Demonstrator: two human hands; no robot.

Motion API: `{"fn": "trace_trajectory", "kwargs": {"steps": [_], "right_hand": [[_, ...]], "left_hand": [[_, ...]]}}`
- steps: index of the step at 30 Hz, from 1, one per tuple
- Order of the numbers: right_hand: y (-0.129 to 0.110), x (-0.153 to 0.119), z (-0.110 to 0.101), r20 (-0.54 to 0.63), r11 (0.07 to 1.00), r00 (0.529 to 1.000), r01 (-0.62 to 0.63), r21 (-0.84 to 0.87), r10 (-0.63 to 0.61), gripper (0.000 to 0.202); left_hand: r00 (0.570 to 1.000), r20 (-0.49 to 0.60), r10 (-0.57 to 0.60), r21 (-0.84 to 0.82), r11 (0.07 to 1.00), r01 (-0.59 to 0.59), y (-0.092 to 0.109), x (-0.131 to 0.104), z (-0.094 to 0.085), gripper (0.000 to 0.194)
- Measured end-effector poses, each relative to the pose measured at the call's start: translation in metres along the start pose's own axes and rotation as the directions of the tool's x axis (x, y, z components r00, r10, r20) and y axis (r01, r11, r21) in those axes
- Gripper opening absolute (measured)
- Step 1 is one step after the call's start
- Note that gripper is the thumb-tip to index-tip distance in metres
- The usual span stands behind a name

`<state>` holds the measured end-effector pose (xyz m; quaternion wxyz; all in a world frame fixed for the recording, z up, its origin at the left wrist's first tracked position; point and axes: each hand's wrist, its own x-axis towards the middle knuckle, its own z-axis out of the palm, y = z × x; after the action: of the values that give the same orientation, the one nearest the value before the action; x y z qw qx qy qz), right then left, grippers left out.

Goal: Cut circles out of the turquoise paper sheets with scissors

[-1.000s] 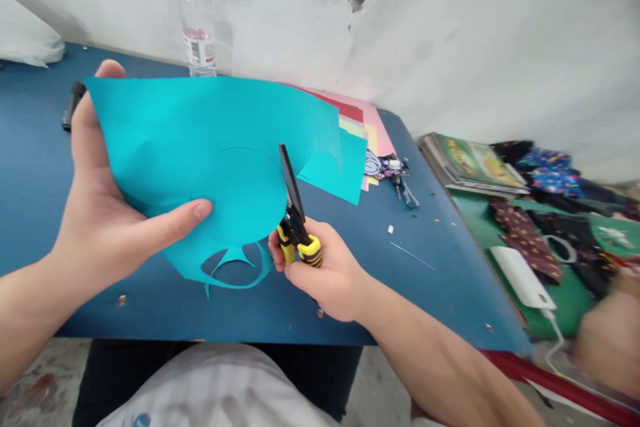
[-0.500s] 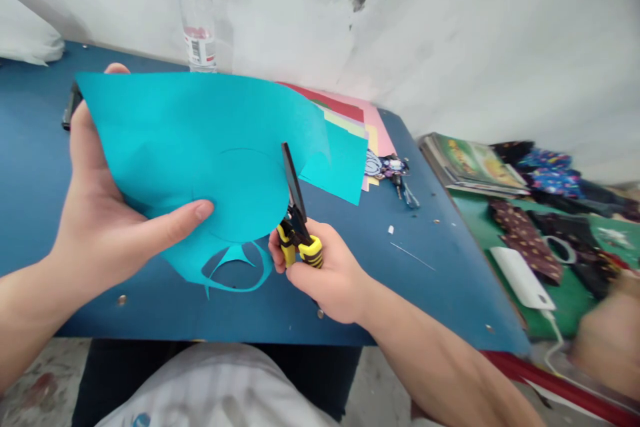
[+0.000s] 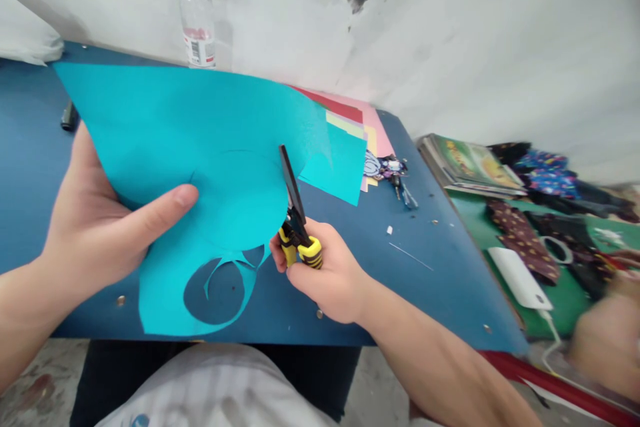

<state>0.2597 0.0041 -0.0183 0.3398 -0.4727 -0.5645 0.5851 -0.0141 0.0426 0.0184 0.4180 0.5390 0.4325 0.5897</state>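
Note:
A large turquoise sheet (image 3: 200,113) is raised over the blue table, with a thin drawn curve on it and a cut-out hole in its lower part. My left hand (image 3: 115,213) grips the sheet's left side, thumb on top and fingers behind it. My right hand (image 3: 320,273) is closed round the yellow and black handles of scissors (image 3: 296,213). Their black blades point up and away at the sheet's right edge, by a rounded cut edge. A narrow curled strip hangs across the hole.
Coloured paper (image 3: 345,167) lies behind the sheet, near a water bottle (image 3: 197,20) and a black marker (image 3: 69,117). On the green table at right are books (image 3: 475,163), a white power bank (image 3: 520,277) and another person's blurred hand (image 3: 610,327).
The sheet's left corner has moved left and its lower part has swung down and left, showing more of the hole. My left hand has shifted slightly left. The scissors have barely moved.

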Motion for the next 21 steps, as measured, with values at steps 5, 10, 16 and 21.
{"fn": "trace_trajectory", "kwargs": {"steps": [5, 10, 16, 21], "right_hand": [[-0.003, -0.003, 0.004, -0.035, 1.000, 0.999, 0.023, 0.002, -0.023, 0.018], [-0.002, -0.001, 0.002, -0.036, 0.998, 0.998, 0.040, -0.043, -0.042, 0.019], [-0.004, -0.001, 0.002, -0.035, 0.998, 0.999, 0.036, -0.046, -0.038, 0.022], [-0.001, 0.001, -0.001, -0.001, 0.997, 0.999, 0.041, -0.071, -0.041, 0.022]], "left_hand": [[0.993, -0.063, -0.098, 0.023, 0.995, 0.099, 0.010, -0.009, 0.004, 0.058], [0.975, -0.152, -0.164, 0.038, 0.984, 0.172, 0.017, -0.009, 0.011, 0.032], [0.953, -0.068, -0.294, -0.093, 0.953, 0.288, 0.025, -0.002, 0.012, 0.031], [0.918, 0.071, -0.390, -0.158, 0.904, 0.396, 0.017, 0.006, 0.005, 0.026]]}}
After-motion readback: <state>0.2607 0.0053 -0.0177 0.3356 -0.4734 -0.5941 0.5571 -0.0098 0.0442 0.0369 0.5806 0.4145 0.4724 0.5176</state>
